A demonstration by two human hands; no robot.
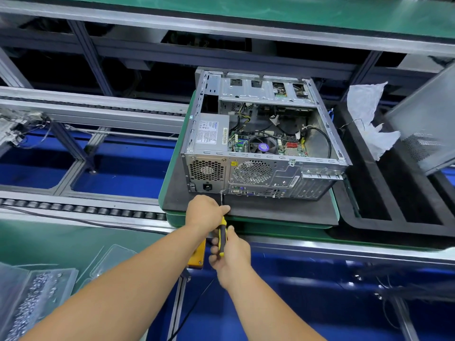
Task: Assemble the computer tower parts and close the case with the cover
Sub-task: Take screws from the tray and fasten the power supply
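An open computer tower (266, 173) lies on its side on a dark mat (283, 212), its rear panel facing me and its power supply (209, 131) and motherboard showing inside. A yellow-and-black screwdriver (222, 236) points up at the lower edge of the rear panel, below the power supply. My left hand (204, 212) curls round its shaft near the tip. My right hand (229, 254) grips the handle. The perforated grey side cover (426, 129) leans at the right edge of the view.
A black foam tray (394, 193) with a crumpled white bag (369, 119) sits to the right of the tower. Clear plastic boxes of screws (37, 299) stand at the lower left. A roller conveyor (86, 210) runs to the left, and a green-topped bench lies behind.
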